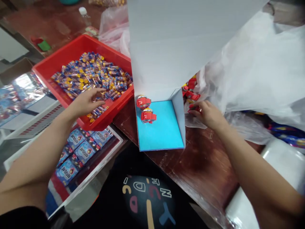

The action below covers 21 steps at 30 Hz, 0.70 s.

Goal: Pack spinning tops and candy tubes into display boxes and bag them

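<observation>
My left hand (84, 103) hovers over the near side of a red plastic tub (111, 119), fingers apart with nothing between them. Under it lie many small clear tubes (95, 74) with yellow ends and blue wrapping. My right hand (209, 114) is closed on a small red plastic toy (191, 111), mostly hidden by the fingers. More red and yellow toys (191, 90) lie in a clear bag just beyond this hand. Between my hands stands an open white box (164, 60) with a bright blue bottom (164, 127). Two red toys (148, 115) sit along its left side.
The box rests on a dark red-brown table (205, 149). White plastic bags (259, 63) crowd the right side. At lower left, a carton (105, 178) holds several small blue packets (84, 152). A clear bottle (84, 16) stands at the far left.
</observation>
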{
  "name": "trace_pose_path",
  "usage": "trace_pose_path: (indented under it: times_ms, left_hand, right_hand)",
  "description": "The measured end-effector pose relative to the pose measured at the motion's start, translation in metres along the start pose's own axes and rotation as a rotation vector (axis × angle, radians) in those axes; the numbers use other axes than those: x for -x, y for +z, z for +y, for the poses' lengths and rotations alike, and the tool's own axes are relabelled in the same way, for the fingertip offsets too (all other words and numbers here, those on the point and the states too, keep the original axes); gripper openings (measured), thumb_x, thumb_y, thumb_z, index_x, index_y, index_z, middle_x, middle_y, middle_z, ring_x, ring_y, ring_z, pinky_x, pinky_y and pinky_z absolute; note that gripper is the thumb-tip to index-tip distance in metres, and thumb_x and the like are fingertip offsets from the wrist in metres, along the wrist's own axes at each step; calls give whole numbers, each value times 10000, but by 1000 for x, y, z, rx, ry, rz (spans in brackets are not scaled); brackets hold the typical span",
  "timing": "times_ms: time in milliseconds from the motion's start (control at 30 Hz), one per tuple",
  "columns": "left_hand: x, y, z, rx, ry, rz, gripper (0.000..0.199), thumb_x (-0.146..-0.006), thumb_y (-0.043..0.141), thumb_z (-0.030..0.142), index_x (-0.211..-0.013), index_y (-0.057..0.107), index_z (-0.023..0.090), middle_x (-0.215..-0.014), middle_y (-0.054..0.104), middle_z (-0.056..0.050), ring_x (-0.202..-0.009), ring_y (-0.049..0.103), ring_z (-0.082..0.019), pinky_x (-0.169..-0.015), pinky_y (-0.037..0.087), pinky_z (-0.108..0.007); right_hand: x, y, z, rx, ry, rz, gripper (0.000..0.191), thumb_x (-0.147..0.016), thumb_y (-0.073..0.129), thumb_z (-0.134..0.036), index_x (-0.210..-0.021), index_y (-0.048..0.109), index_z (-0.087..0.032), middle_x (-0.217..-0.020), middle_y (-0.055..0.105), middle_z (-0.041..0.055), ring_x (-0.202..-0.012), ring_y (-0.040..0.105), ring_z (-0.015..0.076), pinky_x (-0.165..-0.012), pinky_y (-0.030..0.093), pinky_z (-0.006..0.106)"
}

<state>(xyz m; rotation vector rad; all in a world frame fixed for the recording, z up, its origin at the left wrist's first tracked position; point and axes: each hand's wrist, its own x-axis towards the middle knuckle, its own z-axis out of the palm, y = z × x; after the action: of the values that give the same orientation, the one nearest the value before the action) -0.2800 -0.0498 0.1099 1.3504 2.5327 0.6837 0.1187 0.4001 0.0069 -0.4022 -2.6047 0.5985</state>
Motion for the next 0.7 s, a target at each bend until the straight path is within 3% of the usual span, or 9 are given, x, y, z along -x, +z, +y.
trace_pose_path:
  times_ms: [33, 100, 167, 233, 300, 367, 433, 600, 700]
  left_hand:
    - [17, 3, 19, 83, 18, 40, 614, -849, 803, 644, -1273, 690, 215, -803, 649, 45, -676, 549, -128, -741, 570, -342]
    - [51, 15, 67, 409, 73, 162, 422, -895, 814, 519, -1206, 714, 252, -923, 711, -1, -770, 657, -173, -725, 621, -370]
    - [78, 35, 115, 705, 105, 161, 307, -887, 848, 328, -1133, 678, 260, -1138, 713, -37, -896, 733, -191, -780, 675, -363]
    - [92, 60, 154, 874, 122, 85, 285, -884, 842, 233, -1079, 635, 243, -1196, 689, -56, -922, 759, -187, -782, 694, -328]
    - [95, 84, 177, 924, 118, 1, 266, -907, 821, 229, -1093, 631, 233, -1150, 705, -57, -915, 768, -180, -771, 693, -292]
    - [93, 102, 185, 898, 115, -50, 276, -929, 807, 254, -1160, 658, 237, -1120, 737, -52, -943, 774, -177, -797, 685, -266]
    - [89, 110, 185, 808, 136, -82, 313, -939, 805, 281, -1230, 692, 252, -1122, 765, -44, -979, 777, -175, -839, 671, -249]
    - [83, 101, 179, 604, 235, -229, 344, -947, 806, 354, -1273, 750, 257, -1087, 812, -36, -913, 789, -171, -818, 642, -227]
    - [80, 95, 178, 578, 397, -234, 339, -974, 770, 307, -1304, 734, 237, -1064, 810, -55, -873, 783, -164, -786, 635, -221]
  right_hand:
    - [8, -7, -8, -21, 58, 27, 354, -990, 610, -567, -1183, 657, -273, -1099, 731, 157, -1028, 727, 336, -862, 585, 504]
    - [25, -20, -37, -180, 124, 141, 330, -1004, 638, -488, -1278, 592, -310, -1168, 728, 143, -1012, 742, 288, -795, 595, 431]
    - [36, -30, -82, -402, 95, 250, 311, -997, 681, -390, -1286, 595, -311, -1206, 719, 128, -1005, 745, 248, -795, 600, 391]
    - [42, -32, -132, -499, 0, 195, 271, -1032, 626, -303, -1303, 626, -286, -1228, 718, 105, -1053, 738, 225, -898, 603, 410]
    - [40, -26, -173, -506, -148, -4, 296, -1059, 586, -282, -1353, 623, -271, -1221, 747, 82, -1102, 736, 206, -954, 602, 403]
    - [36, -18, -196, -485, -282, -163, 299, -1058, 619, -357, -1338, 633, -251, -1174, 779, 66, -1069, 750, 187, -925, 612, 361]
    - [31, -12, -204, -452, -346, -213, 308, -1032, 661, -466, -1232, 666, -232, -1110, 792, 57, -995, 757, 175, -868, 614, 328]
    - [26, -21, -205, -234, -487, -219, 271, -1045, 634, -480, -1060, 665, -211, -1057, 791, 55, -949, 747, 179, -768, 584, 311]
    - [25, -30, -213, -171, -562, -245, 250, -1064, 602, -456, -1043, 658, -213, -1045, 786, 49, -933, 740, 176, -732, 559, 300]
